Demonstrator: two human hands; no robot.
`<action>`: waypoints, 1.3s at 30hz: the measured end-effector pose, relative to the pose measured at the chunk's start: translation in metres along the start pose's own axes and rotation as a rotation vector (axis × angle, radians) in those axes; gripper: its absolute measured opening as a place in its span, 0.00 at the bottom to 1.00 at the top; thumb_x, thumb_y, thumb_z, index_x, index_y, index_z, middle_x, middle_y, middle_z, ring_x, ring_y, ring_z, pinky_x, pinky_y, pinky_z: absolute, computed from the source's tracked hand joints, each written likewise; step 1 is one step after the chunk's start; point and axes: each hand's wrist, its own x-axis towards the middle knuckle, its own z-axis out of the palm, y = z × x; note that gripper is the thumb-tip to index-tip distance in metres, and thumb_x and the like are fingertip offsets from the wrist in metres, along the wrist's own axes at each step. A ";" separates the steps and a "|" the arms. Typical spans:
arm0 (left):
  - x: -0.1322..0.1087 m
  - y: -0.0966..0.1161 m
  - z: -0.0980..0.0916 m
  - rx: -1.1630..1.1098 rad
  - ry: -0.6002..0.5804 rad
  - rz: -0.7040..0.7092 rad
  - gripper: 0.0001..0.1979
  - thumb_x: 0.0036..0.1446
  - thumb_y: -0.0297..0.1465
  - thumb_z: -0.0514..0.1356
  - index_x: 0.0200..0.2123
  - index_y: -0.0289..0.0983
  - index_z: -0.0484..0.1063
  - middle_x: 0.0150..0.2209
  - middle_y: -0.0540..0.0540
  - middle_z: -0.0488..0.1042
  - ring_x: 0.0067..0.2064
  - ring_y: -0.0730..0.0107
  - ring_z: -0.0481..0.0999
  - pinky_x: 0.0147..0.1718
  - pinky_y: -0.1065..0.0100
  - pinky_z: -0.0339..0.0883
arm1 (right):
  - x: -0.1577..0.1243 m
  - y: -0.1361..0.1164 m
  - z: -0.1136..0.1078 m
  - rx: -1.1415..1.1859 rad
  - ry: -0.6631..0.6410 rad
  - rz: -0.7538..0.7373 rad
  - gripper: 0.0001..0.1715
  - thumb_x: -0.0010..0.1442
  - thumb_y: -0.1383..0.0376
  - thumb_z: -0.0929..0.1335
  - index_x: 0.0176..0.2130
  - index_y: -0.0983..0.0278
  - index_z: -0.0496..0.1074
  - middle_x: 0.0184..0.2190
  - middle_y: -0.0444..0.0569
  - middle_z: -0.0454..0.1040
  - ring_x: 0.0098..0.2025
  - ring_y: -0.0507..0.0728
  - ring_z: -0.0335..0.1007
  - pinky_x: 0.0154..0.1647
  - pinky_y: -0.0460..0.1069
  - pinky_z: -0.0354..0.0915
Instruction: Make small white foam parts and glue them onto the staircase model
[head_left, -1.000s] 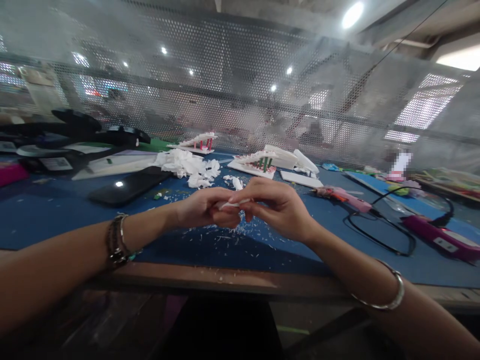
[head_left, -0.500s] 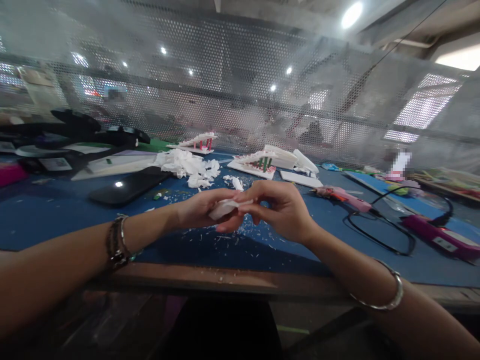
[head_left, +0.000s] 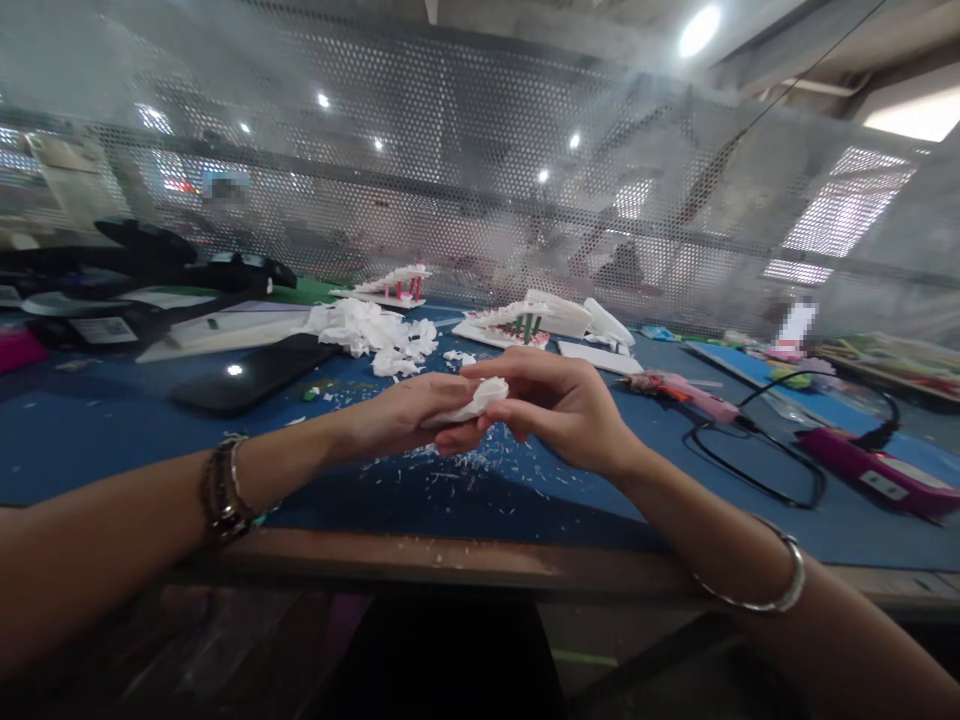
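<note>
In the middle of the head view my left hand (head_left: pixel 409 405) is closed around a small, pale white piece (head_left: pixel 486 396), which looks like crumpled tissue or thin foam; I cannot tell which. My right hand (head_left: pixel 574 410) curves over it from the right, thumb and fingers gripping the piece's free end. Both hands are above the blue work surface (head_left: pixel 360 495), which is sprinkled with white shreds (head_left: pixel 469 460). Just behind my hands lies a heap of crumpled white scraps (head_left: pixel 367 330). A small white model with green posts (head_left: pixel 517 325) stands behind my right hand.
A similar model with red posts (head_left: pixel 397 285) stands farther back. At left lies a dark phone (head_left: pixel 247 375). A pink glue gun (head_left: pixel 682 393), its black cable (head_left: pixel 750 475) and a magenta power strip (head_left: pixel 877 470) are at right. Perforated mesh (head_left: pixel 465 180) rises behind.
My right fingers have shifted on the white piece, and its end now shows raised and bunched between my hands. The view has moved slightly.
</note>
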 end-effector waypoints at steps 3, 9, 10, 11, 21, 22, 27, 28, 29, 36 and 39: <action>0.000 0.001 0.000 0.020 0.014 0.001 0.14 0.53 0.40 0.53 0.26 0.34 0.65 0.16 0.55 0.55 0.19 0.79 0.52 0.20 0.73 0.48 | 0.001 -0.001 0.000 -0.079 0.021 -0.050 0.11 0.52 0.66 0.67 0.38 0.64 0.73 0.23 0.41 0.63 0.22 0.44 0.59 0.24 0.42 0.58; 0.000 0.001 -0.003 0.102 0.010 0.024 0.14 0.53 0.41 0.53 0.26 0.34 0.63 0.19 0.55 0.54 0.20 0.80 0.52 0.19 0.74 0.48 | 0.001 -0.001 -0.003 -0.196 -0.011 -0.165 0.09 0.53 0.67 0.66 0.37 0.62 0.73 0.23 0.42 0.63 0.26 0.47 0.59 0.27 0.44 0.58; 0.000 0.001 -0.003 0.140 0.025 0.029 0.14 0.53 0.40 0.54 0.26 0.34 0.63 0.19 0.55 0.56 0.21 0.79 0.53 0.19 0.74 0.48 | 0.001 0.000 -0.003 -0.186 -0.012 -0.158 0.12 0.52 0.66 0.67 0.39 0.62 0.72 0.24 0.42 0.63 0.26 0.47 0.58 0.27 0.44 0.58; 0.000 0.001 -0.003 0.188 0.050 0.033 0.13 0.53 0.39 0.54 0.25 0.34 0.63 0.20 0.54 0.57 0.21 0.79 0.54 0.20 0.74 0.49 | 0.001 0.001 -0.003 -0.179 -0.009 -0.149 0.16 0.51 0.66 0.68 0.42 0.63 0.71 0.24 0.41 0.62 0.26 0.47 0.57 0.27 0.44 0.58; -0.001 0.001 -0.004 0.290 0.068 0.068 0.08 0.55 0.33 0.53 0.28 0.34 0.63 0.22 0.53 0.62 0.23 0.79 0.60 0.22 0.74 0.54 | 0.003 0.001 -0.001 -0.355 0.058 -0.248 0.09 0.51 0.66 0.68 0.36 0.62 0.73 0.26 0.42 0.62 0.30 0.48 0.58 0.31 0.45 0.59; -0.001 0.001 -0.004 0.288 0.068 0.073 0.08 0.55 0.32 0.53 0.27 0.34 0.62 0.22 0.54 0.61 0.23 0.80 0.60 0.22 0.75 0.53 | 0.002 0.000 -0.001 -0.358 0.050 -0.250 0.08 0.52 0.67 0.67 0.36 0.62 0.73 0.26 0.42 0.62 0.30 0.48 0.58 0.32 0.45 0.59; 0.000 0.001 -0.005 0.315 0.096 0.088 0.09 0.54 0.34 0.53 0.27 0.34 0.62 0.21 0.54 0.61 0.22 0.80 0.60 0.22 0.75 0.54 | 0.001 0.000 -0.001 -0.360 0.065 -0.208 0.16 0.52 0.65 0.67 0.43 0.62 0.70 0.27 0.42 0.60 0.30 0.49 0.58 0.31 0.45 0.59; 0.000 0.000 -0.005 0.320 0.111 0.089 0.09 0.54 0.35 0.54 0.28 0.34 0.63 0.22 0.54 0.61 0.23 0.80 0.60 0.22 0.75 0.54 | 0.001 0.001 -0.001 -0.360 0.066 -0.197 0.18 0.51 0.64 0.68 0.44 0.62 0.69 0.27 0.43 0.60 0.30 0.49 0.58 0.30 0.45 0.60; 0.001 0.000 -0.005 0.324 0.122 0.089 0.09 0.54 0.35 0.54 0.29 0.34 0.63 0.22 0.54 0.62 0.23 0.80 0.60 0.22 0.75 0.55 | 0.001 0.001 -0.001 -0.361 0.064 -0.190 0.19 0.50 0.63 0.68 0.44 0.63 0.69 0.27 0.43 0.60 0.30 0.49 0.57 0.29 0.45 0.60; 0.001 0.000 -0.003 0.315 0.134 0.100 0.10 0.53 0.36 0.55 0.27 0.34 0.63 0.24 0.52 0.65 0.24 0.78 0.64 0.23 0.74 0.57 | 0.001 0.003 0.000 -0.394 0.051 -0.211 0.08 0.53 0.64 0.66 0.36 0.59 0.73 0.28 0.43 0.61 0.29 0.48 0.59 0.27 0.44 0.60; 0.001 0.001 -0.002 0.320 0.128 0.074 0.09 0.53 0.35 0.55 0.27 0.34 0.63 0.23 0.52 0.65 0.23 0.79 0.64 0.23 0.74 0.57 | 0.001 0.001 0.000 -0.426 0.059 -0.245 0.08 0.54 0.65 0.65 0.36 0.60 0.72 0.28 0.43 0.62 0.31 0.49 0.58 0.30 0.45 0.59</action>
